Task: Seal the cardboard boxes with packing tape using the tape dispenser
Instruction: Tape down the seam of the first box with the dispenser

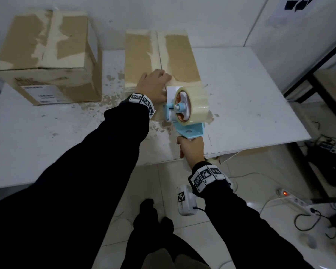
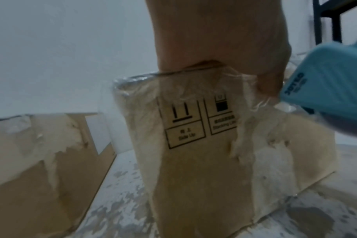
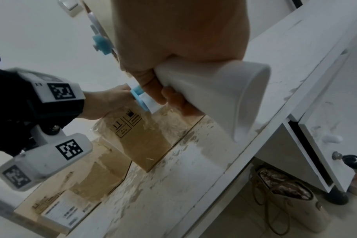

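A worn cardboard box (image 1: 178, 55) with a taped centre seam stands mid-table. My left hand (image 1: 154, 84) sits on its near top edge, fingers curled on top; in the left wrist view my left hand (image 2: 224, 40) wraps over that edge, thumb down the front face (image 2: 194, 153), which is covered in wrinkled clear tape. My right hand (image 1: 192, 150) grips the white handle (image 3: 224, 96) of the blue tape dispenser (image 1: 190, 131). Its clear tape roll (image 1: 197, 105) is right at the box's near edge, beside my left hand. A second, larger box (image 1: 47, 55) stands at the left.
The white table (image 1: 241, 94) is scuffed with torn cardboard scraps near the boxes. A black rack (image 1: 318, 74) stands to the right. A power strip (image 1: 293, 199) and cables lie on the floor. A bag (image 3: 285, 198) sits under the table.
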Demonstrator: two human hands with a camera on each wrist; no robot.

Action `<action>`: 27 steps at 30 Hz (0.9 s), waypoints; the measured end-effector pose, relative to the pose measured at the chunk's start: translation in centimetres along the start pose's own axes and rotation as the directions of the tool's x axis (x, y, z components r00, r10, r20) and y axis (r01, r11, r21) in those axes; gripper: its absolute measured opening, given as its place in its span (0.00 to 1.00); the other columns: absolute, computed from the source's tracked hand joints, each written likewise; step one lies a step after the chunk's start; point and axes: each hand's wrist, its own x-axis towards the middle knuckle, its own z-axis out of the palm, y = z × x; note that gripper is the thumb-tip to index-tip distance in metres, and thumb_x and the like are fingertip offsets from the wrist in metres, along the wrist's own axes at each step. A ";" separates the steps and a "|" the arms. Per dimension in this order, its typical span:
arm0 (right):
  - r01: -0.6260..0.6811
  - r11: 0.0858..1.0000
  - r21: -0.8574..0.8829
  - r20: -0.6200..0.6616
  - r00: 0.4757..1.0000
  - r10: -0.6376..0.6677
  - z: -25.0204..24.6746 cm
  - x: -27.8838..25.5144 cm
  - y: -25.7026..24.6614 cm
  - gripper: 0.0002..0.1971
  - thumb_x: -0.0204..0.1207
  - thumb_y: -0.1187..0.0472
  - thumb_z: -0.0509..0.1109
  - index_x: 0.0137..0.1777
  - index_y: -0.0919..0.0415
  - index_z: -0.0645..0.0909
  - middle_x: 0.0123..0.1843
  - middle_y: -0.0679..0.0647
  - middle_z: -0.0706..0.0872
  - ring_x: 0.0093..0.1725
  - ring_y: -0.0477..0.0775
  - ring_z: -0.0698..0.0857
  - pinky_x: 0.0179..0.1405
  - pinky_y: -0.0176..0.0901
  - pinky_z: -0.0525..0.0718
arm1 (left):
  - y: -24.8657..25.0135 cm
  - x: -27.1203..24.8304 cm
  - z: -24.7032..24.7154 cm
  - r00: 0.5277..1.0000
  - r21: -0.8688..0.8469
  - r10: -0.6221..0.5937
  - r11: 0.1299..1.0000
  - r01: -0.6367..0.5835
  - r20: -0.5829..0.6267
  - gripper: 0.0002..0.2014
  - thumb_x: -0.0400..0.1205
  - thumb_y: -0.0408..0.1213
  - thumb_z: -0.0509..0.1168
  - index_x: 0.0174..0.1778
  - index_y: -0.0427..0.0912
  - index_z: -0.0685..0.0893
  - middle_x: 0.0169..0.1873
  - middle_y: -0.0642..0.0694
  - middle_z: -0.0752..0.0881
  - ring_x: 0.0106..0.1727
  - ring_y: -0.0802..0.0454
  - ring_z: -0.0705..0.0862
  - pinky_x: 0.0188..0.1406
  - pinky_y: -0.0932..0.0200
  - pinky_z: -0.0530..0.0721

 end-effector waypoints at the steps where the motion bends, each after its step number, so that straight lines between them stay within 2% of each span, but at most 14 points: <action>1: 0.008 1.000 -0.008 0.004 1.000 -0.008 -0.1 0.0 -0.1 0.08 0.68 0.70 0.67 0.31 0.61 0.75 0.25 0.56 0.76 0.20 0.55 0.73 0.16 0.34 0.71 | -0.1 0.0 0.0 1.000 0.014 0.001 1.000 -0.001 0.000 0.29 0.75 0.47 0.64 0.74 0.49 0.69 0.75 0.43 0.68 0.76 0.46 0.68 0.74 0.42 0.62; 6: 0.033 0.998 -0.044 0.013 0.999 -0.033 -0.6 -0.1 -0.1 0.08 0.68 0.70 0.68 0.30 0.60 0.75 0.26 0.56 0.78 0.21 0.55 0.74 0.17 0.35 0.72 | -0.8 0.0 -0.1 0.999 0.000 0.022 1.000 -0.022 0.045 0.32 0.77 0.54 0.63 0.77 0.49 0.66 0.77 0.43 0.64 0.77 0.46 0.67 0.75 0.43 0.60; 10: 0.039 0.998 -0.040 0.022 0.999 -0.038 -0.6 -0.3 -0.2 0.08 0.67 0.70 0.68 0.30 0.61 0.75 0.25 0.56 0.78 0.21 0.55 0.74 0.17 0.35 0.72 | -0.9 0.1 0.1 0.998 0.009 0.016 1.000 -0.016 0.053 0.33 0.77 0.55 0.64 0.77 0.49 0.65 0.78 0.43 0.64 0.78 0.46 0.65 0.76 0.44 0.59; 16: 0.011 1.000 0.019 0.005 1.000 -0.011 -1.3 -0.6 -0.5 0.08 0.64 0.72 0.68 0.28 0.61 0.75 0.21 0.55 0.75 0.20 0.56 0.72 0.20 0.39 0.71 | -2.0 0.5 -0.8 0.982 -0.114 0.082 0.991 -0.064 0.167 0.39 0.76 0.59 0.64 0.80 0.46 0.61 0.80 0.39 0.59 0.80 0.43 0.60 0.79 0.49 0.55; 20: -0.012 0.997 0.074 0.026 1.000 0.010 -1.9 -0.8 -1.1 0.08 0.61 0.71 0.67 0.26 0.62 0.73 0.17 0.54 0.71 0.18 0.55 0.68 0.20 0.40 0.69 | -2.0 0.5 -0.6 0.984 -0.115 0.090 0.991 -0.073 0.152 0.38 0.77 0.56 0.65 0.80 0.45 0.61 0.80 0.39 0.58 0.80 0.43 0.60 0.79 0.48 0.55; 25: -0.019 0.993 0.119 0.032 0.999 0.015 -2.6 -0.8 -2.1 0.06 0.61 0.72 0.67 0.27 0.63 0.74 0.16 0.53 0.70 0.17 0.55 0.67 0.19 0.39 0.67 | -1.9 0.4 -0.5 0.989 -0.118 0.055 0.992 -0.039 0.140 0.43 0.69 0.63 0.61 0.79 0.47 0.62 0.80 0.41 0.60 0.79 0.44 0.62 0.79 0.48 0.56; 27: -0.015 0.990 0.142 0.023 1.000 0.012 -2.7 -0.9 -2.6 0.06 0.61 0.72 0.67 0.28 0.64 0.74 0.17 0.54 0.70 0.17 0.55 0.67 0.19 0.39 0.67 | -1.7 0.4 -0.4 0.991 -0.119 0.044 0.992 -0.029 0.125 0.41 0.72 0.59 0.66 0.79 0.48 0.63 0.79 0.42 0.60 0.79 0.43 0.63 0.78 0.49 0.58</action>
